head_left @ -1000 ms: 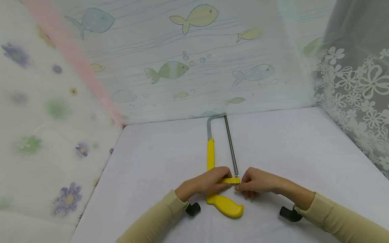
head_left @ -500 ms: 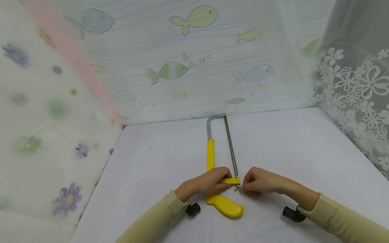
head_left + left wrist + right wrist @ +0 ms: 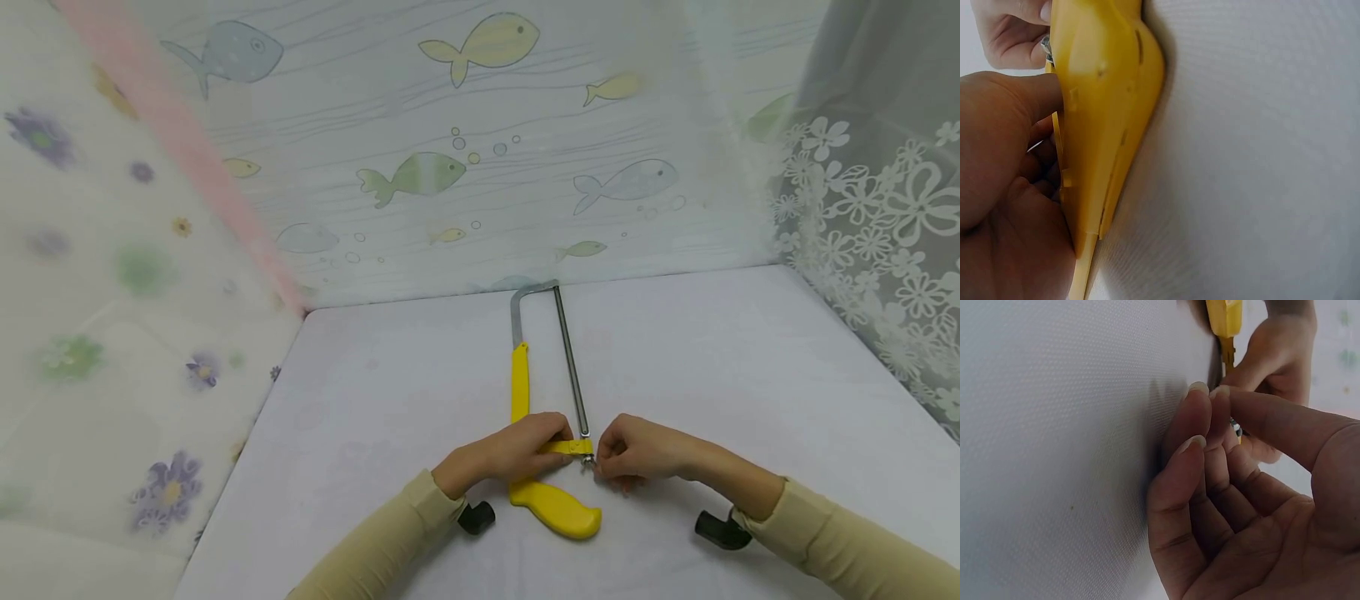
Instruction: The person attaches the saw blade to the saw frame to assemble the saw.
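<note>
A hacksaw [image 3: 520,379] with a yellow frame, a grey front bow and a dark blade [image 3: 570,358] lies on the white cloth. Its yellow grip [image 3: 562,510] points toward me. My left hand [image 3: 517,446] holds the yellow arm [image 3: 577,447] at the blade's near end between thumb and fingers. A small metal wing nut [image 3: 588,461] sticks out below that arm. My right hand [image 3: 637,450] is curled right beside the nut, its thumb and index fingertips drawn together. In the right wrist view, my right thumb partly covers the nut [image 3: 1235,428]; whether the fingers grip it I cannot tell.
The white-covered table [image 3: 405,383] reaches back to a fish-print curtain [image 3: 480,167]. A flowered curtain [image 3: 135,317] stands at the left, a lace-flower one [image 3: 885,217] at the right. A black mount [image 3: 476,517] sits under the left wrist, another [image 3: 722,531] under the right.
My right fingertips have shifted slightly right, from over the wing nut to just beside it, so the nut shows more. The left hand and the hacksaw stay in place.
</note>
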Tool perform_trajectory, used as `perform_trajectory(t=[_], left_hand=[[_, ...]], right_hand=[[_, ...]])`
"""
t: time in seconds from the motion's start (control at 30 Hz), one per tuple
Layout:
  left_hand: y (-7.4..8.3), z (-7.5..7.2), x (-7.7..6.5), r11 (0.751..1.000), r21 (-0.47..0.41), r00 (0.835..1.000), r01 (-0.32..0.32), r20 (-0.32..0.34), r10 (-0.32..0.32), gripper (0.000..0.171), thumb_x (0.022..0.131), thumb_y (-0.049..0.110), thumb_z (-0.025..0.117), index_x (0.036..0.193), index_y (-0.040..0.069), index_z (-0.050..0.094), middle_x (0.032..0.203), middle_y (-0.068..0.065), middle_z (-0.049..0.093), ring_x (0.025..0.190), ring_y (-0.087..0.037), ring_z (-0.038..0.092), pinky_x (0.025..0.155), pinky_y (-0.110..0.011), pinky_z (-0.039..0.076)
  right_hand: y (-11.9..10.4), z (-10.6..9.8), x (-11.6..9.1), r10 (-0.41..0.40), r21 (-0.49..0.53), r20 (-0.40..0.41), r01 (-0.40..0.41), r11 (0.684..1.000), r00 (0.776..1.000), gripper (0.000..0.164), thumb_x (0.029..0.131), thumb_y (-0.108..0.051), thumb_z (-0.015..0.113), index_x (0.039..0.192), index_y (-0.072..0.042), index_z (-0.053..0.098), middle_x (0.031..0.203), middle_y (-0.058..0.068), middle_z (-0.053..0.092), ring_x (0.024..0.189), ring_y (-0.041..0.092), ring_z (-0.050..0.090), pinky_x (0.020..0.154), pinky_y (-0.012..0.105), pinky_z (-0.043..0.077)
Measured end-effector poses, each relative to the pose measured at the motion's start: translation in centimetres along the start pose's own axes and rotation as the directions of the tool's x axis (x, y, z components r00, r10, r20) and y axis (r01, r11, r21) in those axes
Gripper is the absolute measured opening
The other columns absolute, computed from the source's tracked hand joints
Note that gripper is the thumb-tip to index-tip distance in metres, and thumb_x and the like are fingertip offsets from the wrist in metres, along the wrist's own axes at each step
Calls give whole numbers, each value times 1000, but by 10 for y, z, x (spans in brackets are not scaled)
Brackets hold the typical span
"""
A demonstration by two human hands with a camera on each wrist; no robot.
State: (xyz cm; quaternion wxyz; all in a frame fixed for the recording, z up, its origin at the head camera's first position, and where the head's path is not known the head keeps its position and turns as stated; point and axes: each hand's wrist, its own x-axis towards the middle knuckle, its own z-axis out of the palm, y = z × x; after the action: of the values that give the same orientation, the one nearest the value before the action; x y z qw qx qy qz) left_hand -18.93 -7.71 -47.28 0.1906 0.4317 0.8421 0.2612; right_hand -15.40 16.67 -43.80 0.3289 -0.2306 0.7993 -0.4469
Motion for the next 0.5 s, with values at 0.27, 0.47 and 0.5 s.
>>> perform_trajectory(t=[0.27,0.47,0.5], left_hand=[[0,0,0,1000,4,1000,1,1,-1,14,104,22,62,114,12,59,104,7,60,90,-4,51,83,-16,45],[1,-1,-1,1000,-12,1000,9,7,-9,14,104,22,62,114,12,59,103,7,60,89,-4,52,83,-16,45],[1,-1,-1,1000,-15,1000,11,8,-11,14,104,22,62,114,12,59,103,7,60,89,-4,52,83,-16,45]], right_hand=[[0,2,2,3,-1,12,-3,1000,1000,21,93,-18,73,79,-2,73,63,6,62,53,14,48,49,22,38],[1,4,4,29,10,0,-29,1000,1000,34,95,-26,73,74,0,71,62,7,64,51,13,52,48,23,38],[0,4,5,34,10,-2,-34,999,999,35,95,-27,72,73,0,71,62,7,65,51,13,52,48,23,39]])
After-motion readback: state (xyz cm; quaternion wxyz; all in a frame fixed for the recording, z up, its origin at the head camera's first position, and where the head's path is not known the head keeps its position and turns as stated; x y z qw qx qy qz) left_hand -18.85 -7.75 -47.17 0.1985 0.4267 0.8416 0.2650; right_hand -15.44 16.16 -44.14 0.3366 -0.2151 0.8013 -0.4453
